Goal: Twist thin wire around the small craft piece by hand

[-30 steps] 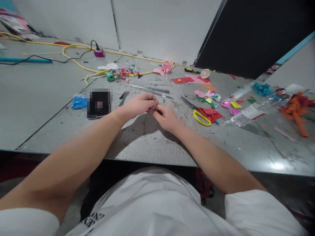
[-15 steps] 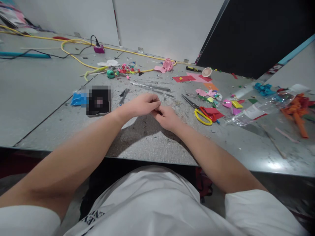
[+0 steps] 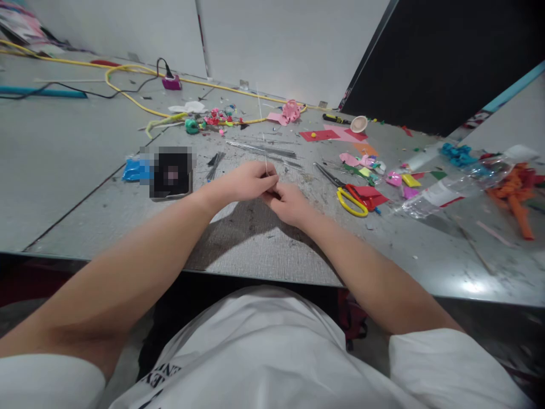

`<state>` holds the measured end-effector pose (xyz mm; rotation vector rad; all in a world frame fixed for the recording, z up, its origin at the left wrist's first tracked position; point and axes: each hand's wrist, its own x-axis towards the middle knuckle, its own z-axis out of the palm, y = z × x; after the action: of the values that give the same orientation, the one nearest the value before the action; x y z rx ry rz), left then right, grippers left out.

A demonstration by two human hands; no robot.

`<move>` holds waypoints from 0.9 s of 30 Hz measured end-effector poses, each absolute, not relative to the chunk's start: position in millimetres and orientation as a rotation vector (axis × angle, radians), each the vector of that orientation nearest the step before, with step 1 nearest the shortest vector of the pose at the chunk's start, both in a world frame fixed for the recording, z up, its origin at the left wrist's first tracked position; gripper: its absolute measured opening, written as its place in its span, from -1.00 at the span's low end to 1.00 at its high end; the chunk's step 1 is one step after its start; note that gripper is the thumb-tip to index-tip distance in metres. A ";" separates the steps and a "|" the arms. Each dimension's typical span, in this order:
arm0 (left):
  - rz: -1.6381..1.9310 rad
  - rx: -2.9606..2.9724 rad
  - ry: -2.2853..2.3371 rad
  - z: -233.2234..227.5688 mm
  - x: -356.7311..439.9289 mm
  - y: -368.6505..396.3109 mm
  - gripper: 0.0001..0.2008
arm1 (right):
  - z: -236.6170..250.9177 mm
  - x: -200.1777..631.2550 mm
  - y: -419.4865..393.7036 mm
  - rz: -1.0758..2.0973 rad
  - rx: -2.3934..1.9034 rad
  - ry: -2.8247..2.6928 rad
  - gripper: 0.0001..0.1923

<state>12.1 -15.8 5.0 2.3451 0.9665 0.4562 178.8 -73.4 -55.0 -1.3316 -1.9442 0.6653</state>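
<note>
My left hand and my right hand meet above the table, fingertips touching. A thin, pale wire rises steeply from the pinched fingers of my left hand. The fingers of my right hand are closed just beside it; what lies between them is hidden. Behind my hands a bundle of thin metal wires lies on the table, and a smaller dark bunch lies to the left. Scissors with yellow and red handles rest to the right of my right hand.
A dark device, partly blurred out, lies left beside a blue packet. Colourful clay bits and pink paper lie farther back. A yellow cable runs along the wall. To the right is a clear plastic bottle.
The thin wire now shows standing up from my fingers; it was hardly visible before. Both hands have stayed almost in the same place.
</note>
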 end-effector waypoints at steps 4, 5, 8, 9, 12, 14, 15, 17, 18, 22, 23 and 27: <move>0.434 2.370 0.978 3.6 11.8 -14.5 -0.79 | -54.9 178.7 -73.5 0.654 -1.351 -1.962 -0.72; 0.423 2.375 0.981 3.0 11.6 -13.9 -0.79 | -54.5 178.6 -73.6 0.652 -1.361 -1.976 -0.73; 0.383 2.392 0.985 1.5 10.4 -12.3 -0.80 | -53.4 178.7 -74.0 0.640 -1.388 -2.025 -0.74; 0.368 2.398 0.986 1.3 10.1 -11.9 -0.79 | -53.2 178.8 -74.1 0.636 -1.392 -2.043 -0.74; 0.330 2.418 0.976 1.5 9.7 -11.0 -0.77 | -52.9 179.7 -74.6 0.639 -1.398 -2.082 -0.73; 0.318 2.431 0.960 2.1 10.0 -10.9 -0.75 | -52.5 180.2 -75.2 0.647 -1.404 -2.094 -0.72; 0.318 2.436 0.955 2.4 10.2 -10.9 -0.74 | -52.1 180.4 -75.5 0.652 -1.410 -2.100 -0.72; 0.313 2.437 0.956 2.5 10.5 -10.9 -0.74 | -51.3 180.6 -76.1 0.661 -1.423 -2.105 -0.73; 0.315 2.433 0.959 2.4 10.6 -10.9 -0.75 | -50.9 180.5 -76.3 0.666 -1.431 -2.104 -0.73; 0.329 2.439 0.960 1.5 10.6 -11.4 -0.77 | -50.4 180.4 -76.4 0.669 -1.453 -2.092 -0.76; 0.329 2.446 0.968 1.8 10.6 -12.0 -0.77 | -50.4 180.5 -76.5 0.667 -1.453 -2.094 -0.76; 0.279 2.484 1.006 6.5 10.7 -17.3 -0.76 | -51.1 181.7 -77.1 0.670 -1.455 -2.125 -0.75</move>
<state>10.7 -17.3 6.5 2.4835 1.0057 0.2794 181.7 -77.1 -51.1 -1.4551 -2.1250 0.6700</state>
